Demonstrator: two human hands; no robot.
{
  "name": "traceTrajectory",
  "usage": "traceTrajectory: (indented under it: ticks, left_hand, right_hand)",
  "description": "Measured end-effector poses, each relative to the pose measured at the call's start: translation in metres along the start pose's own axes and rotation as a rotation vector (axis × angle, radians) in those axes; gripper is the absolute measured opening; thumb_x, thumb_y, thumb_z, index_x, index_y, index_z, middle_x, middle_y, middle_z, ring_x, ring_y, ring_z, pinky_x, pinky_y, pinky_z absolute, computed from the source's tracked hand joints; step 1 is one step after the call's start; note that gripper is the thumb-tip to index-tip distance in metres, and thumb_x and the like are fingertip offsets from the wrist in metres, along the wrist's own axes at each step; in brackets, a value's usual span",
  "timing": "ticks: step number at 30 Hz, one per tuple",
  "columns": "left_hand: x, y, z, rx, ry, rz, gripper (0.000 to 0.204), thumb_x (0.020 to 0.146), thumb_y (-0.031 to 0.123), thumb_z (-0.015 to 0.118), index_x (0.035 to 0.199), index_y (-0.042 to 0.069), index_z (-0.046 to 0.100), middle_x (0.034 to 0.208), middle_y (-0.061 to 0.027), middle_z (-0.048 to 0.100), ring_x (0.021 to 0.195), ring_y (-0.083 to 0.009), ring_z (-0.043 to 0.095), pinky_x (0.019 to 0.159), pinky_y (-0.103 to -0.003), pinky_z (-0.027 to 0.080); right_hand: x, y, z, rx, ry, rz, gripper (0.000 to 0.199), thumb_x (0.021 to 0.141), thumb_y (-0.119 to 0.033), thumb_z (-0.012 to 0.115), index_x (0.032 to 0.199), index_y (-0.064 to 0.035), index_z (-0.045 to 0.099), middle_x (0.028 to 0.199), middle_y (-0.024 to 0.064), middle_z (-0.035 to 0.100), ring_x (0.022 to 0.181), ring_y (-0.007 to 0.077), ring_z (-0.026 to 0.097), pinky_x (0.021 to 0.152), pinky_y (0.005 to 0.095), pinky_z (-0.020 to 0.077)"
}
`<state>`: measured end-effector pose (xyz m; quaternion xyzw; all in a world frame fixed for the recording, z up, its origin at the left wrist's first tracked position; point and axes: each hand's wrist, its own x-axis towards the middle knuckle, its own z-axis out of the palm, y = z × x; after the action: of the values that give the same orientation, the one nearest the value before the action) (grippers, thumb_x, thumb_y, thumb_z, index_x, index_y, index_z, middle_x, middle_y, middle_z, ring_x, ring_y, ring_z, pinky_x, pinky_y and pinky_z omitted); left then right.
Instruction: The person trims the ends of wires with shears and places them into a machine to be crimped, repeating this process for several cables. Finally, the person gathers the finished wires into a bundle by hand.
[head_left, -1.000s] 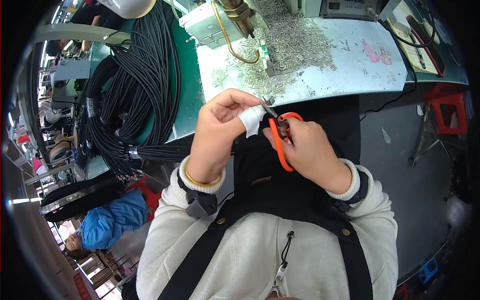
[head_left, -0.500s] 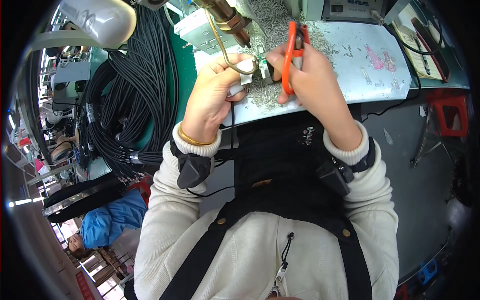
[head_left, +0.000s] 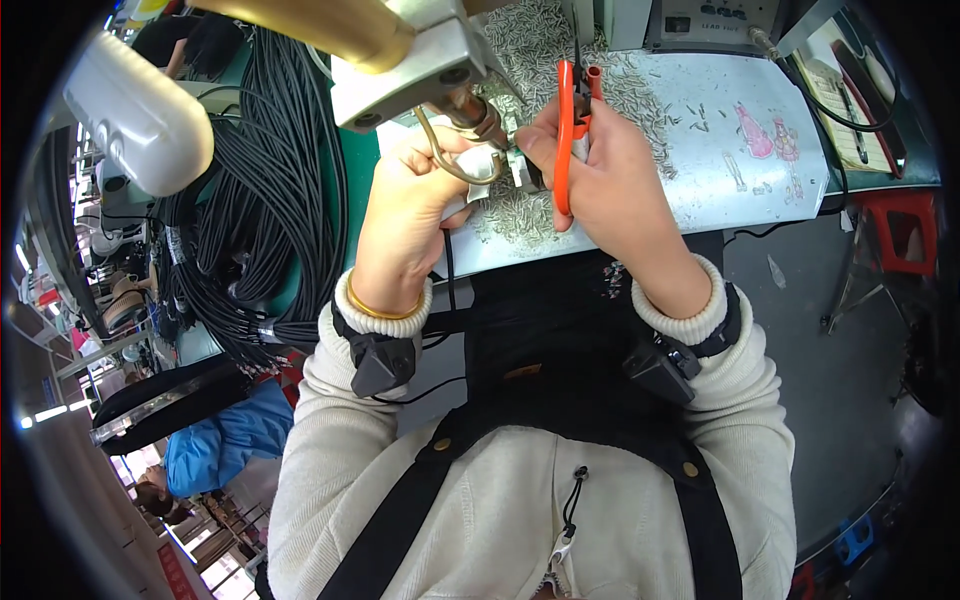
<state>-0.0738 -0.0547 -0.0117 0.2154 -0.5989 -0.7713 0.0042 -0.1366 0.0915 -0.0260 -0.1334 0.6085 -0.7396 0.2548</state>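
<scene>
My left hand (head_left: 400, 205) is closed around the end of a black cable (head_left: 448, 265), with white material (head_left: 481, 182) at its fingertips. Tucked in my right hand (head_left: 620, 175) is a pair of orange-handled pliers (head_left: 564, 150), jaws pointing away from me. The thumb and index finger of that hand touch or nearly touch a small metal fixture (head_left: 524, 172) between my hands. Directly over the fixture stands the pointed tip of a soldering head (head_left: 485, 122). Its bent metal tube (head_left: 432, 140) curves down by my left fingers. Exactly what sits in the fixture is too small to tell.
Small metal pins (head_left: 635, 90) lie heaped around the fixture on a pale sheet (head_left: 705, 165). Coiled black cables (head_left: 285, 170) fill the left. A white lamp (head_left: 140, 115) hangs nearby. Right are a notebook (head_left: 850, 110) and a red stool (head_left: 900, 228). A person in blue (head_left: 225, 435) is at lower left.
The soldering head has come lower and nearer, its tip now at the fixture. Both hands have shifted slightly left, still holding the cable and the pliers. The lamp appears farther left and lower.
</scene>
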Motion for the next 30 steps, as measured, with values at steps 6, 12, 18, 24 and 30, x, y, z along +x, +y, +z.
traceTrajectory:
  ticks: [6, 12, 18, 24, 30]
  left_hand:
    - [-0.002, -0.002, 0.001, 0.013, 0.031, 0.019, 0.008, 0.073, 0.003, 0.062, 0.078, 0.001, 0.056, 0.058, 0.0031, 0.048, 0.040, -0.0006, 0.032, 0.036, -0.016, 0.020]
    - [-0.003, 0.003, 0.005, 0.027, 0.002, 0.026, 0.012, 0.073, 0.003, 0.061, 0.084, 0.001, 0.058, 0.059, 0.0035, 0.049, 0.042, -0.0005, 0.033, 0.038, -0.016, 0.022]
    - [-0.024, 0.002, 0.006, 0.042, 0.013, 0.012, 0.014, 0.073, 0.001, 0.059, 0.087, 0.001, 0.059, 0.063, 0.0024, 0.053, 0.047, -0.0008, 0.038, 0.041, -0.015, 0.025]
    - [-0.060, -0.010, 0.002, 0.594, -0.127, 0.407, 0.012, 0.078, 0.004, 0.055, 0.088, 0.000, 0.059, 0.082, -0.0025, 0.056, 0.067, -0.0068, 0.050, 0.054, -0.019, 0.038]
    - [-0.088, -0.028, 0.004, 0.578, -0.114, 0.413, 0.012, 0.080, 0.005, 0.052, 0.088, 0.001, 0.059, 0.094, -0.0046, 0.055, 0.080, -0.0110, 0.052, 0.062, -0.023, 0.043]
  right_hand:
    - [-0.001, 0.001, 0.000, 0.001, -0.007, -0.008, 0.018, 0.082, -0.016, 0.055, 0.084, -0.0004, 0.047, 0.051, -0.0011, 0.042, 0.036, 0.0061, 0.040, 0.035, 0.0195, 0.0333]
    - [-0.002, -0.003, 0.001, -0.027, 0.003, 0.006, 0.018, 0.082, -0.016, 0.056, 0.083, -0.0005, 0.047, 0.052, -0.0008, 0.042, 0.037, 0.0059, 0.040, 0.035, 0.0191, 0.0328]
    - [-0.023, -0.009, -0.001, -0.075, -0.031, -0.019, 0.017, 0.081, -0.015, 0.057, 0.078, -0.0006, 0.048, 0.052, -0.0009, 0.043, 0.037, 0.0057, 0.040, 0.036, 0.0190, 0.0330]
    - [-0.056, 0.006, -0.009, -0.491, 0.008, -0.407, 0.019, 0.075, -0.013, 0.063, 0.074, -0.0014, 0.048, 0.052, -0.0010, 0.041, 0.041, 0.0042, 0.036, 0.039, 0.0192, 0.0301]
    - [-0.079, 0.004, -0.001, -0.566, -0.016, -0.350, 0.023, 0.069, -0.013, 0.066, 0.070, -0.0021, 0.046, 0.051, -0.0008, 0.040, 0.042, 0.0045, 0.034, 0.040, 0.0194, 0.0283]
